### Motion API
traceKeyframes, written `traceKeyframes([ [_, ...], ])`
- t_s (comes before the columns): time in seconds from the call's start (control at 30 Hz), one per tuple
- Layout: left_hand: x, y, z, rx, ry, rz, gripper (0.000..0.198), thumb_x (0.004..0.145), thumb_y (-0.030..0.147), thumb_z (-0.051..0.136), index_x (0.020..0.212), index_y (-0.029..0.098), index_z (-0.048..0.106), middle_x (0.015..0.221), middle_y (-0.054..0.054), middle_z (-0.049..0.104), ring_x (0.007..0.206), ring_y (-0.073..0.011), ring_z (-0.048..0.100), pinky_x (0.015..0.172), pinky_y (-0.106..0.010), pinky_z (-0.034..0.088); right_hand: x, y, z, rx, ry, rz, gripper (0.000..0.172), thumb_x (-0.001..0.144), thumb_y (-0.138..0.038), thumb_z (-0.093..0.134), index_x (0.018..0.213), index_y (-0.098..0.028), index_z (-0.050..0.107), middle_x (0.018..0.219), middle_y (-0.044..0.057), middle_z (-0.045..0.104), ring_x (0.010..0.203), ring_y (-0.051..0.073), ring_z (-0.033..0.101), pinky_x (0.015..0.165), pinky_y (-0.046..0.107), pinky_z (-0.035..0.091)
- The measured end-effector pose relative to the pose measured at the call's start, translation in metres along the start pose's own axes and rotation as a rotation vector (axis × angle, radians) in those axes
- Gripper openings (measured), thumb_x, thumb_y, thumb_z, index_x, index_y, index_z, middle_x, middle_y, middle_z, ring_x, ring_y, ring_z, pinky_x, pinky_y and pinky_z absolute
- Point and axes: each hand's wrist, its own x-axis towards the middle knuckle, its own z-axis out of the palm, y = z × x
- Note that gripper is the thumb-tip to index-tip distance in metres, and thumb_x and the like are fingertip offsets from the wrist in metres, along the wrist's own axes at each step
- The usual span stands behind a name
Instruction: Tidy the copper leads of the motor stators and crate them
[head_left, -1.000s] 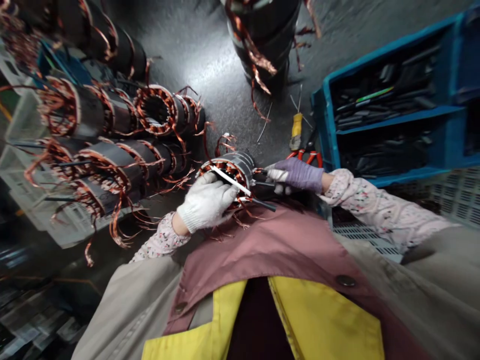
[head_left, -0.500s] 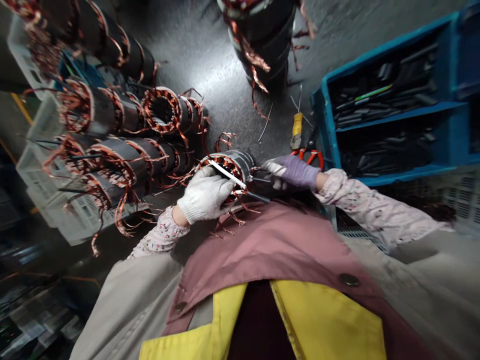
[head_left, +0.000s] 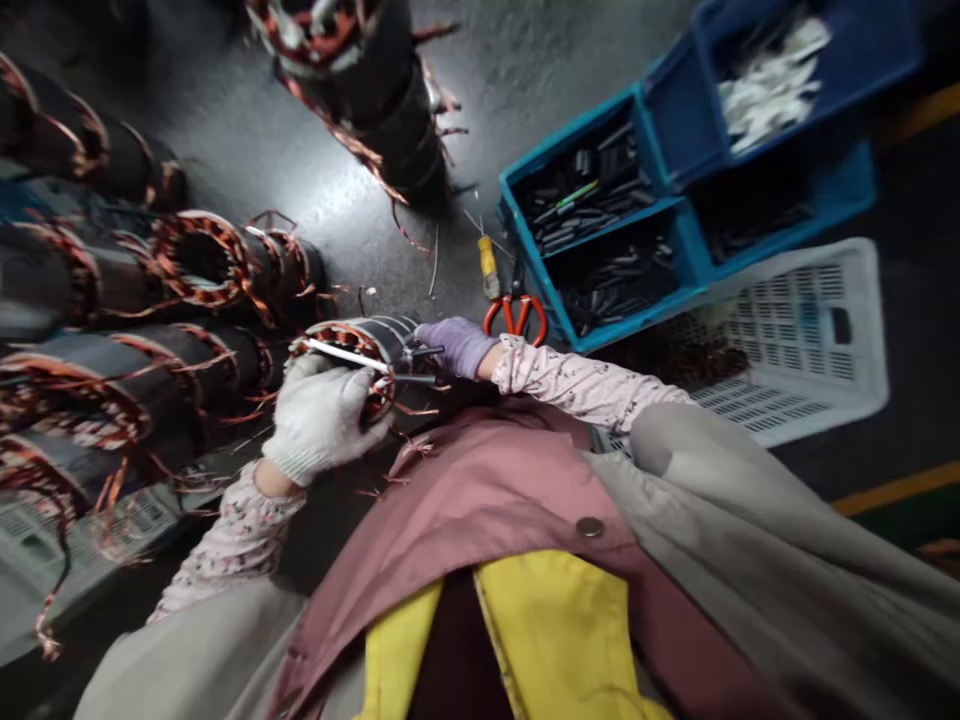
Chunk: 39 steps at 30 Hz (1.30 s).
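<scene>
A motor stator [head_left: 382, 333] with copper windings lies on its side on the dark tabletop in front of me. My left hand [head_left: 322, 415], in a white knit glove, grips its near open end, the fingers curled over the rim. Across that opening lies a white tube [head_left: 349, 355]. My right hand [head_left: 457, 347], in a purple glove, is closed against the other end of the stator, its fingertips hidden. Dark sleeves [head_left: 415, 379] stick out between the hands, and loose copper wire ends [head_left: 412, 445] hang toward my apron.
More wound stators [head_left: 199, 260] lie in rows at left, and a stack of them [head_left: 360, 110] stands at the back. A yellow-handled tool [head_left: 488, 268] and red-handled scissors [head_left: 517, 315] lie beside blue bins [head_left: 529, 265] of black sleeves. A white crate [head_left: 862, 340] is at right.
The view has swung right, so everything appears shifted left. My right hand has come closer against the end of the stator. My left hand keeps its hold.
</scene>
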Motion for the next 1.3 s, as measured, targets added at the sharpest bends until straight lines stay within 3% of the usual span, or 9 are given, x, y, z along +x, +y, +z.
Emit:
traceKeyframes([
  [0.17,0.003,0.002,-0.001,0.074,0.015,-0.002,0.031,0.084,0.049,0.060,0.098,0.022,0.068,0.067,-0.004,0.072,0.062,-0.0241,0.068,0.082,-0.044,0.051,-0.085,0.075,-0.025,-0.118,0.330,0.347,0.042,0.102,-0.019,0.049,0.141,-0.020,0.063,0.141,0.013,0.065,0.122,0.025,0.064,0.099,0.034,0.048],
  [0.27,0.004,0.002,-0.001,0.105,-0.016,-0.026,0.037,0.083,0.052,0.059,0.098,0.020,0.069,0.068,-0.006,0.072,0.063,-0.0257,0.069,0.083,-0.046,0.051,-0.123,0.129,-0.030,-0.182,0.283,0.467,0.031,0.092,-0.007,0.060,0.117,-0.014,0.076,0.135,0.022,0.065,0.111,0.033,0.067,0.090,0.045,0.049],
  [0.43,0.003,0.004,0.001,0.084,-0.035,-0.066,0.045,0.081,0.055,0.058,0.103,0.018,0.070,0.070,-0.007,0.073,0.068,-0.0286,0.071,0.087,-0.048,0.050,-0.114,0.177,-0.021,-0.199,0.263,0.418,0.009,0.079,-0.009,0.077,0.074,-0.014,0.073,0.108,0.019,0.073,0.106,0.032,0.066,0.090,0.045,0.048],
  [0.57,0.001,0.005,0.002,0.083,-0.037,-0.081,0.047,0.081,0.055,0.058,0.107,0.018,0.070,0.073,-0.007,0.074,0.071,-0.0280,0.071,0.090,-0.048,0.048,-0.111,0.200,-0.020,-0.066,0.568,0.411,0.012,0.086,-0.024,0.073,0.075,-0.019,0.070,0.084,0.011,0.072,0.097,0.029,0.071,0.094,0.048,0.049],
  [0.7,0.002,0.006,0.000,0.072,-0.077,-0.053,0.045,0.083,0.052,0.058,0.108,0.016,0.070,0.073,-0.007,0.073,0.072,-0.0275,0.071,0.089,-0.046,0.048,-0.107,0.164,-0.008,0.297,0.782,0.345,0.017,0.090,-0.040,0.067,0.096,-0.027,0.076,0.094,0.009,0.077,0.105,0.030,0.070,0.095,0.044,0.053],
  [0.87,0.000,0.006,-0.002,0.037,-0.127,-0.078,0.045,0.083,0.050,0.060,0.108,0.014,0.070,0.075,-0.009,0.074,0.074,-0.0280,0.072,0.090,-0.045,0.047,-0.039,0.064,0.043,1.007,0.442,0.412,0.015,0.086,-0.028,0.073,0.079,-0.014,0.074,0.064,0.004,0.067,0.059,0.014,0.060,0.062,0.028,0.055],
  [0.97,-0.003,0.006,-0.003,0.021,-0.117,-0.051,0.041,0.084,0.048,0.059,0.104,0.015,0.071,0.075,-0.009,0.074,0.075,-0.0267,0.072,0.092,-0.044,0.046,-0.002,0.042,0.065,1.365,0.346,0.465,0.016,0.080,-0.028,0.080,0.077,-0.014,0.072,0.058,-0.001,0.063,0.052,0.009,0.053,0.055,0.022,0.051],
  [1.1,-0.003,0.005,-0.004,0.010,-0.080,-0.009,0.036,0.087,0.045,0.056,0.100,0.016,0.071,0.075,-0.008,0.074,0.074,-0.0246,0.071,0.090,-0.043,0.046,0.015,0.049,0.073,1.262,0.343,0.371,0.021,0.076,-0.033,0.083,0.086,-0.015,0.079,0.074,0.005,0.075,0.068,0.017,0.068,0.070,0.029,0.060],
  [1.3,-0.002,0.006,-0.005,-0.016,-0.021,0.053,0.032,0.089,0.042,0.055,0.098,0.016,0.071,0.075,-0.007,0.075,0.072,-0.0233,0.071,0.089,-0.042,0.046,0.021,0.051,0.060,0.607,0.304,0.192,0.023,0.084,-0.019,0.069,0.103,-0.020,0.083,0.106,0.007,0.080,0.106,0.026,0.073,0.098,0.036,0.055],
])
